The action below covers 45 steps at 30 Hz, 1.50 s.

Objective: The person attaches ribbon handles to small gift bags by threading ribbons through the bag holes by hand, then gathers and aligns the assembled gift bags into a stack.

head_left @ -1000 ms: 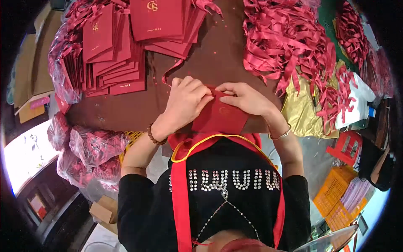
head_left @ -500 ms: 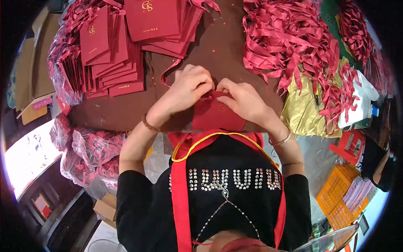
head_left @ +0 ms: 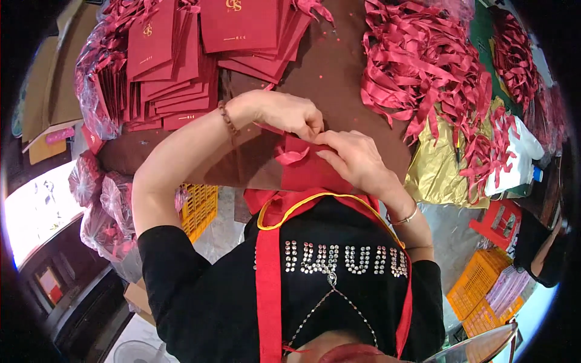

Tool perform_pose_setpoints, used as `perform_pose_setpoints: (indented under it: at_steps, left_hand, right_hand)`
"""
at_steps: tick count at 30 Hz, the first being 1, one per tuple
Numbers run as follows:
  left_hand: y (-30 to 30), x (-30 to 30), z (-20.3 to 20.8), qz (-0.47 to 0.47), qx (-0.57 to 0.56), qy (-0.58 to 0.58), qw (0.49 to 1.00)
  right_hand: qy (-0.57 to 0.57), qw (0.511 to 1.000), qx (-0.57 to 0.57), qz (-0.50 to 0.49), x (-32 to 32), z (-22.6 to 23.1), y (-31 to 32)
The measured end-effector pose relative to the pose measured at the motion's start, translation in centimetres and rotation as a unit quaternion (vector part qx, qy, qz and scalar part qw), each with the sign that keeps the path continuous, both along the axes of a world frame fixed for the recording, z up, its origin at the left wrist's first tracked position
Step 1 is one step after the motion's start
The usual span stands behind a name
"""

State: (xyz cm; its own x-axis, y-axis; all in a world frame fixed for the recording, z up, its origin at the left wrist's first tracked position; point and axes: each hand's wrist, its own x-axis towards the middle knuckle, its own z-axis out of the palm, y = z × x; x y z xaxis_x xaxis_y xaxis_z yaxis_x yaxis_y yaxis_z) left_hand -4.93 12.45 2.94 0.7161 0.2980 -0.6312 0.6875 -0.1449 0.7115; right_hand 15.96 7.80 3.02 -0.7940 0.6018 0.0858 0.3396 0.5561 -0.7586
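A flat red paper bag (head_left: 311, 173) lies at the table's near edge, in front of my body. My right hand (head_left: 354, 158) grips its upper right part, thumb on the near face and fingers bent over the top. My left hand (head_left: 290, 116) is closed in a pinch at the top edge, touching the right fingertips. A glossy red ribbon (head_left: 291, 155) loops over the bag's upper left and runs beneath the left hand, which seems to pinch it; the fingers hide the exact hold.
Stacks of red bags (head_left: 239, 30) with gold marks stand at the far left. A heap of red ribbons (head_left: 426, 66) lies at the far right, above gold wrapping (head_left: 439, 163). Orange crates (head_left: 478, 284) sit at lower right, and another crate (head_left: 200, 209) under the table's left.
My left hand has shifted right and its elbow swung out, the forearm now lying more across the table. The ribbon loop now shows on the bag. The right hand stays at the top edge.
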Motion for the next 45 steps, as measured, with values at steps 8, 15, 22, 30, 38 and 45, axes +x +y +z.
perform_pose_setpoints:
  at_steps: [8, 15, 22, 30, 38, 45]
  left_hand:
    - [-0.9, 0.3, -1.6, 0.288, -0.001, -0.203, 0.936]
    - [-1.7, -0.7, -2.1, 0.427, 0.225, -0.192, 0.854]
    - [-8.4, -4.9, -1.4, 0.364, 0.517, 0.037, 0.774]
    - [-10.4, -5.1, -4.2, 0.413, 0.565, 0.207, 0.684]
    - [-8.6, -4.6, -4.6, 0.368, 0.621, 0.172, 0.671]
    - [-7.4, -3.7, -5.1, 0.369, 0.623, 0.117, 0.679]
  right_hand:
    - [0.017, 0.997, -0.051, 0.052, 0.1, 0.3, 0.5]
    - [-0.066, 0.997, -0.002, -0.033, 0.9, -2.4, 1.6]
    - [-0.131, 0.971, 0.095, -0.177, 4.8, -3.3, 0.5]
    - [-0.082, 0.971, 0.087, -0.207, 4.7, -3.3, -1.5]
    - [-0.024, 0.975, 0.003, -0.221, 4.8, -3.4, -1.3]
    - [-0.055, 0.972, 0.008, -0.227, 4.5, -3.5, -1.5]
